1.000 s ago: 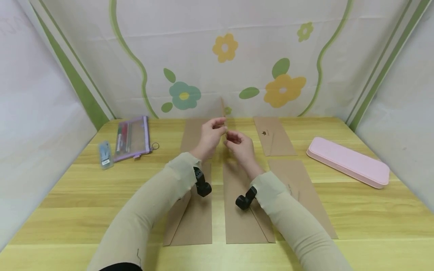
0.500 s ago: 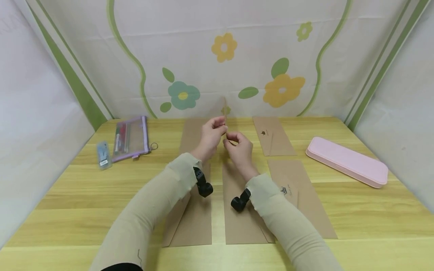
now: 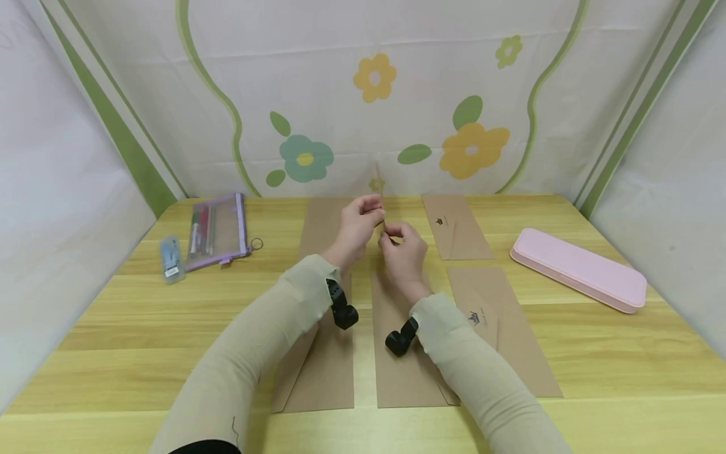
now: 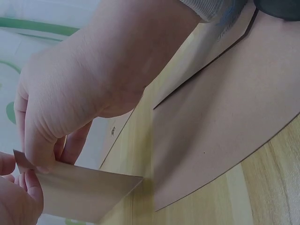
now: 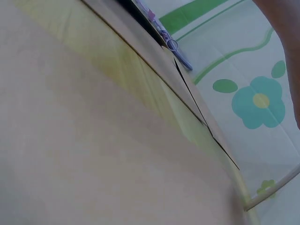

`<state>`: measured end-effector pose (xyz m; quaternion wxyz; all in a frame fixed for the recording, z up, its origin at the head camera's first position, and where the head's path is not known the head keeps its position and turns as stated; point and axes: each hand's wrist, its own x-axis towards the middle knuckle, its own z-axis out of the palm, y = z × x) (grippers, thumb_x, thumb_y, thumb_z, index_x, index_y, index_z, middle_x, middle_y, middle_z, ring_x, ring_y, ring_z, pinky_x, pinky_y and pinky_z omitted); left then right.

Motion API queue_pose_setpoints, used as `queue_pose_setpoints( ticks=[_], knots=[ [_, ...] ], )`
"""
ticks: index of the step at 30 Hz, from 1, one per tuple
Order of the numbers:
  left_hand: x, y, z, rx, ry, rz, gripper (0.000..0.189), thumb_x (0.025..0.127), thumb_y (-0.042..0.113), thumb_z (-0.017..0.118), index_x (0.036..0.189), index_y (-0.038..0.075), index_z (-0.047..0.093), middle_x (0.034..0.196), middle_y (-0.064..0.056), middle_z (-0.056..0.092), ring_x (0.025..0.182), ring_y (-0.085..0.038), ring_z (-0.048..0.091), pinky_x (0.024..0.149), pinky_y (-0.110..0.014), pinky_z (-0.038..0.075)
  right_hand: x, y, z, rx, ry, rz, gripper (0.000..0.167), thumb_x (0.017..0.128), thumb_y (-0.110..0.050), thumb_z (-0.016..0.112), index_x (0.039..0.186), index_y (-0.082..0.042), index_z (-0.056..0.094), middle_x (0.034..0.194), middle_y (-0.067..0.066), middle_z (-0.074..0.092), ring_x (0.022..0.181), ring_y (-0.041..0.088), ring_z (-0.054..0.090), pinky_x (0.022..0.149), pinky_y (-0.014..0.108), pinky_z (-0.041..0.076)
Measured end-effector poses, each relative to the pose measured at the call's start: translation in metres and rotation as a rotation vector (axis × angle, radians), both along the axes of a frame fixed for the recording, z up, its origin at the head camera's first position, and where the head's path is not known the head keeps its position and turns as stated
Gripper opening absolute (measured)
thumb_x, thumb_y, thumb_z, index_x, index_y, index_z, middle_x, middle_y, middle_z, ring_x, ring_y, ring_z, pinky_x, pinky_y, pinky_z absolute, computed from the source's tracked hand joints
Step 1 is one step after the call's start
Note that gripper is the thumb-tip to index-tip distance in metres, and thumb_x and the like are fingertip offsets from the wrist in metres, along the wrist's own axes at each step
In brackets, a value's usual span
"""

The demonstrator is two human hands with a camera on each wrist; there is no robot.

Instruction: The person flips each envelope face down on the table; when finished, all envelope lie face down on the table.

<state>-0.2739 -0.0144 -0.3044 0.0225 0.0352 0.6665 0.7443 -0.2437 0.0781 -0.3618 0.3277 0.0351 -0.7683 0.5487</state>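
A brown kraft envelope (image 4: 84, 192) is held up above the table, almost edge-on in the head view. My left hand (image 3: 358, 228) pinches it between thumb and fingers. Just below and to the right, my right hand (image 3: 405, 255) pinches the same envelope near its edge. In the left wrist view the fingertips of both hands meet close together at one end of it. Under my left arm lies a flat envelope (image 3: 331, 378) with its flap toward the left. Another flat envelope (image 3: 403, 378) lies beneath my right hand and wrist.
Farther back on the left is another brown envelope (image 3: 320, 221). Two crown-printed envelopes, a back one (image 3: 473, 239) and a front one (image 3: 524, 340), lie at right. A pink case (image 3: 578, 268) is far right; a purple-edged pen pouch (image 3: 227, 230) and a small clear box (image 3: 172, 260) are left.
Both hands have shifted slightly right with the envelope, and it has turned a little, showing more edge-on. My right hand and wrist have turned a little.
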Motion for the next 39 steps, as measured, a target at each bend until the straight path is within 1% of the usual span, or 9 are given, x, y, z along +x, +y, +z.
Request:
queue_pose_setpoints(
  ticks=[4,8,14,20,22,27,31,34,39],
  knots=[
    [0.001,-0.001,-0.003,-0.002,0.019,-0.039,0.035,0.091,0.001,0.054,0.126,0.002,0.052,0.122,-0.015,0.053,0.110,-0.021,0.053,0.095,-0.030,0.047,-0.001,0.001,0.000,-0.027,0.032,-0.042,0.003,0.081,-0.002,0.062,0.081,0.001,0.064,0.081,0.014,0.065,0.079,0.021,0.063,0.073,0.027,0.056],
    [0.000,-0.002,-0.010,0.001,0.016,-0.070,0.034,0.094,0.009,0.052,0.127,0.002,0.051,0.122,-0.015,0.053,0.110,-0.022,0.055,0.094,-0.030,0.047,-0.002,0.004,0.000,-0.028,0.046,-0.076,0.007,0.081,-0.003,0.061,0.084,0.004,0.063,0.082,0.015,0.065,0.080,0.023,0.063,0.072,0.031,0.056],
    [-0.001,-0.005,-0.022,0.045,0.001,-0.050,0.033,0.094,0.007,0.051,0.126,-0.003,0.051,0.119,-0.016,0.054,0.110,-0.024,0.054,0.094,-0.032,0.048,-0.001,0.008,0.000,-0.093,0.005,-0.097,0.010,0.082,-0.005,0.062,0.088,0.003,0.062,0.085,0.016,0.065,0.085,0.025,0.062,0.074,0.042,0.053],
    [0.002,-0.009,-0.029,-0.017,-0.002,-0.019,0.031,0.093,0.007,0.053,0.122,-0.001,0.055,0.119,-0.015,0.055,0.109,-0.023,0.054,0.095,-0.035,0.047,-0.002,0.008,0.000,-0.187,0.043,-0.100,0.011,0.083,-0.004,0.062,0.087,0.005,0.058,0.086,0.018,0.062,0.087,0.028,0.060,0.080,0.045,0.049],
    [0.004,-0.010,-0.032,-0.040,-0.001,-0.010,0.030,0.093,0.007,0.053,0.121,-0.001,0.056,0.119,-0.015,0.056,0.106,-0.022,0.055,0.094,-0.036,0.047,-0.004,0.009,0.000,-0.214,0.064,-0.098,0.012,0.083,-0.003,0.062,0.087,0.006,0.056,0.085,0.018,0.060,0.086,0.028,0.060,0.078,0.044,0.049],
    [0.008,-0.013,-0.040,-0.025,0.012,0.020,0.029,0.091,0.002,0.054,0.120,-0.004,0.057,0.120,-0.018,0.056,0.100,-0.020,0.054,0.094,-0.037,0.048,-0.006,0.012,-0.002,-0.285,0.065,-0.100,0.011,0.082,0.000,0.061,0.087,0.006,0.053,0.082,0.009,0.056,0.081,0.017,0.056,0.072,0.025,0.048],
    [0.011,-0.016,-0.046,-0.021,0.014,0.053,0.028,0.090,0.000,0.053,0.118,-0.004,0.058,0.119,-0.018,0.057,0.100,-0.020,0.055,0.093,-0.035,0.048,-0.007,0.015,-0.004,-0.400,0.025,-0.091,0.011,0.083,0.000,0.060,0.084,-0.002,0.049,0.079,0.002,0.050,0.073,0.010,0.052,0.063,0.016,0.044],
    [0.013,-0.018,-0.049,-0.038,0.006,0.064,0.028,0.090,0.001,0.053,0.117,-0.002,0.059,0.117,-0.015,0.058,0.101,-0.020,0.056,0.091,-0.032,0.049,-0.007,0.017,-0.004,-0.543,-0.004,-0.054,0.017,0.083,0.001,0.058,0.081,-0.009,0.045,0.076,0.001,0.046,0.065,0.008,0.049,0.058,0.018,0.045],
    [0.013,-0.020,-0.051,-0.054,0.005,0.070,0.028,0.089,0.002,0.055,0.116,-0.001,0.060,0.115,-0.014,0.059,0.100,-0.019,0.055,0.086,-0.027,0.048,-0.009,0.016,-0.001,-0.782,-0.006,0.003,0.026,0.080,0.009,0.057,0.078,-0.011,0.041,0.071,0.002,0.042,0.059,0.009,0.045,0.055,0.023,0.045]
  ],
)
